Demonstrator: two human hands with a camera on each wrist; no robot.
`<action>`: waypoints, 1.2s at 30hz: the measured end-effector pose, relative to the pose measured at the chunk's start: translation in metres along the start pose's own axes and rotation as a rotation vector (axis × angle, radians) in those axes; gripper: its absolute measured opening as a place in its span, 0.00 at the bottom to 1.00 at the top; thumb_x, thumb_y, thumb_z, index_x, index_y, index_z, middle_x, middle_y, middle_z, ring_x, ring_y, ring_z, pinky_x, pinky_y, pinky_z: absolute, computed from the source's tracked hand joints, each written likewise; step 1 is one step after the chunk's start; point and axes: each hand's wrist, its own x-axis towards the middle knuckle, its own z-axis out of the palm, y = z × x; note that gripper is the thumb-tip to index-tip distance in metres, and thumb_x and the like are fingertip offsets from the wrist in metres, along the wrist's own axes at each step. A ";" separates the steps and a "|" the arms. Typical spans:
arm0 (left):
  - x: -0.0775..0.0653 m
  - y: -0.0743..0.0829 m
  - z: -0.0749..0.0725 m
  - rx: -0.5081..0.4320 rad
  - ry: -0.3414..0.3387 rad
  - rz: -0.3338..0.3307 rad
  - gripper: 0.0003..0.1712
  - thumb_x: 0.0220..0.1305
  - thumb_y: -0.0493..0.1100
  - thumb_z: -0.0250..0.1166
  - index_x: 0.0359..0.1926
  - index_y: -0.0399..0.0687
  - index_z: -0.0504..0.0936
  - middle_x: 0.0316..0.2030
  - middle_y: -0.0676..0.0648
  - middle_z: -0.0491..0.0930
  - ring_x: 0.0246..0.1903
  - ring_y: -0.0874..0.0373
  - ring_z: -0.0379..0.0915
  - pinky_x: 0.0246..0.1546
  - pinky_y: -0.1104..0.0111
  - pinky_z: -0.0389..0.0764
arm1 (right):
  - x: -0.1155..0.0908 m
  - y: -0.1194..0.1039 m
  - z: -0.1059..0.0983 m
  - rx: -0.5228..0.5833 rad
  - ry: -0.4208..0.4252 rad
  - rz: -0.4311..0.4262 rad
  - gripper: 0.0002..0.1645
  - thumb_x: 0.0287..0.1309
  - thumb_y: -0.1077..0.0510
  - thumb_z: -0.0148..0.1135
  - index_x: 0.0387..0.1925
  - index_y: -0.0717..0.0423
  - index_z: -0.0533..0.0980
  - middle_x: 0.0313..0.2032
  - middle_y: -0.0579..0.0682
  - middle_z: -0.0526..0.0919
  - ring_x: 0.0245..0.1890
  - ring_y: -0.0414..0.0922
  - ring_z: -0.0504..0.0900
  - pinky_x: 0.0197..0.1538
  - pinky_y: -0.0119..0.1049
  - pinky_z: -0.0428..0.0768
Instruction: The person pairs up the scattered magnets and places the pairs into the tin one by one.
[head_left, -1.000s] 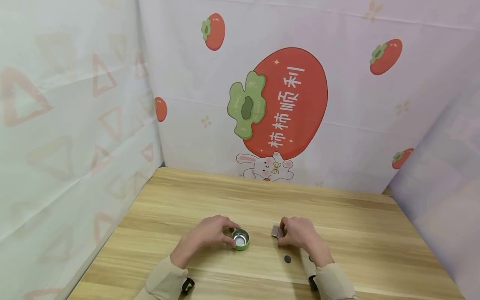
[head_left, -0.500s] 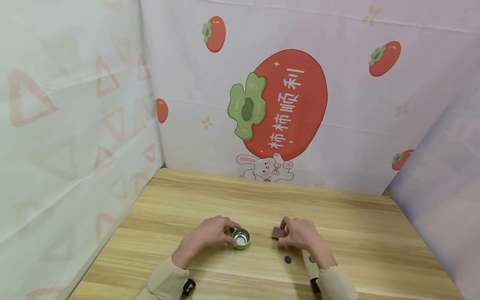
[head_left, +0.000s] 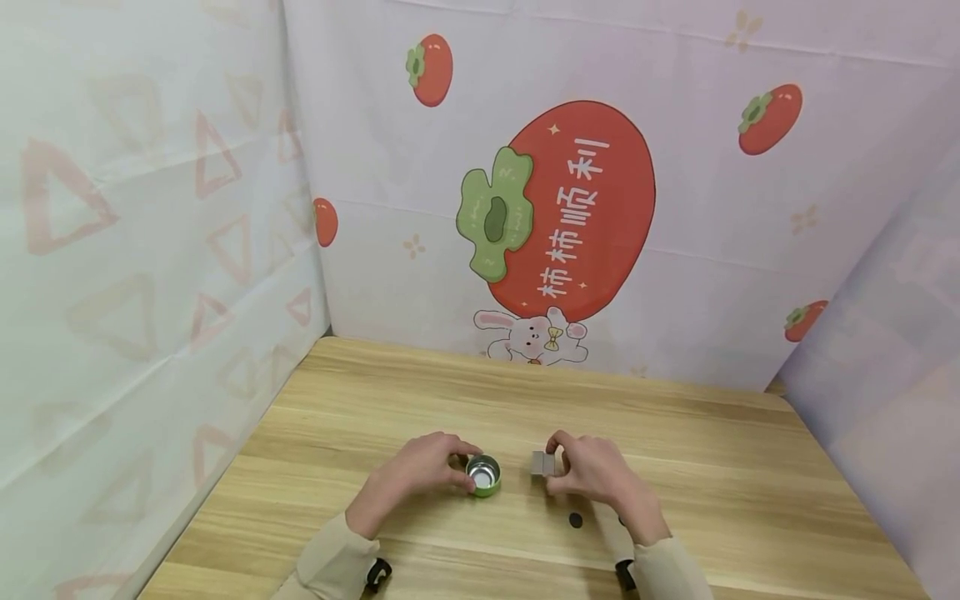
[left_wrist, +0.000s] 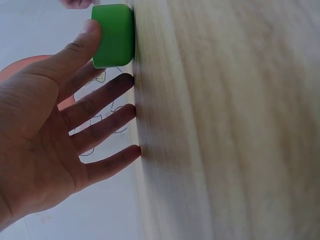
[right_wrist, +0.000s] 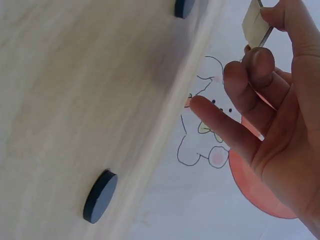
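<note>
Shifted since the earlier frame: your right hand and its flat square piece, leftward, nearer the cup; the piece's face now reads grey, not reddish brown.

Left to right:

1. Left hand (head_left: 429,463). Thumb and forefinger pinch the green cup; the other fingers are spread, tips at the tabletop (head_left: 375,392).

2. Green cup (left_wrist: 113,36). Likely light, stiff and smooth, perhaps thin metal, apt to slide if nudged; best steadied low on its outer wall, as you have it. Upright on the tabletop; plain green outside, rounded at the base, bright silver inside.

3. Flat square piece (head_left: 542,463). Probably light, rigid and easily twisted in the fingers; take it by opposite edges. Thin, with a line across its face; pale cream from the right wrist. Appears raised off the tabletop, just right of the cup.

4. First black disc (head_left: 575,520). Flat on the tabletop, nearer you than the piece.

5. Right hand (head_left: 596,468). You grasp the piece at its right side between thumb and fingers.

6. Second black disc (head_left: 622,522). Mostly hidden by your right wrist.
</note>
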 end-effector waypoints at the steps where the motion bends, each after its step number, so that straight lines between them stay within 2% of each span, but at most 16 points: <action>1: 0.000 0.000 0.000 -0.001 0.001 -0.003 0.34 0.50 0.60 0.75 0.59 0.57 0.82 0.43 0.53 0.85 0.42 0.61 0.78 0.42 0.64 0.77 | 0.000 -0.001 0.000 0.004 0.006 -0.009 0.22 0.38 0.47 0.69 0.40 0.43 0.76 0.16 0.29 0.69 0.16 0.30 0.63 0.24 0.27 0.64; 19: 0.002 0.000 0.001 -0.016 0.009 -0.024 0.33 0.51 0.58 0.76 0.58 0.56 0.83 0.43 0.55 0.85 0.42 0.62 0.78 0.44 0.62 0.78 | 0.007 -0.019 -0.003 0.027 0.043 -0.127 0.23 0.40 0.47 0.70 0.41 0.45 0.76 0.14 0.29 0.68 0.15 0.28 0.61 0.22 0.26 0.62; 30: 0.002 0.000 0.002 -0.018 0.011 -0.025 0.33 0.51 0.59 0.75 0.58 0.55 0.83 0.44 0.53 0.85 0.43 0.61 0.79 0.44 0.62 0.78 | 0.016 -0.031 0.003 0.045 0.027 -0.171 0.23 0.40 0.46 0.71 0.41 0.45 0.76 0.14 0.30 0.68 0.15 0.28 0.62 0.22 0.26 0.63; 36: 0.002 -0.001 0.002 -0.006 0.007 -0.023 0.32 0.51 0.59 0.75 0.58 0.57 0.83 0.44 0.54 0.85 0.41 0.63 0.77 0.42 0.65 0.77 | 0.021 -0.039 0.008 0.014 -0.003 -0.178 0.23 0.41 0.44 0.72 0.41 0.44 0.77 0.15 0.32 0.68 0.15 0.29 0.63 0.23 0.27 0.63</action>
